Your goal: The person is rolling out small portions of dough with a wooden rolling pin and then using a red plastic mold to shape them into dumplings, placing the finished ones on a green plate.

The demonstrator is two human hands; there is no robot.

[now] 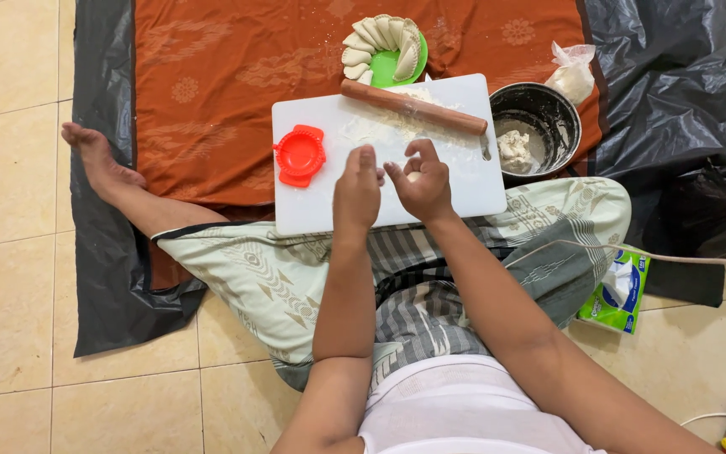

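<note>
I sit on the floor with a white cutting board [313,202] in front of my knees. My left hand [356,192] and my right hand [420,181] meet over the board's near middle, fingers pinching a small pale piece of dough [413,176] between them. A red hinged dumpling press [299,155] lies open on the board's left side. A wooden rolling pin [413,108] rests across the floured far edge. Beyond it, a green plate [395,65] holds several folded dumplings [380,38].
A dark metal bowl [548,113] with a lump of dough [514,149] stands right of the board, a clear bag of flour [573,76] behind it. An orange cloth [212,101] over black plastic [682,84] covers the tiles. A tissue pack [619,290] lies by my right knee.
</note>
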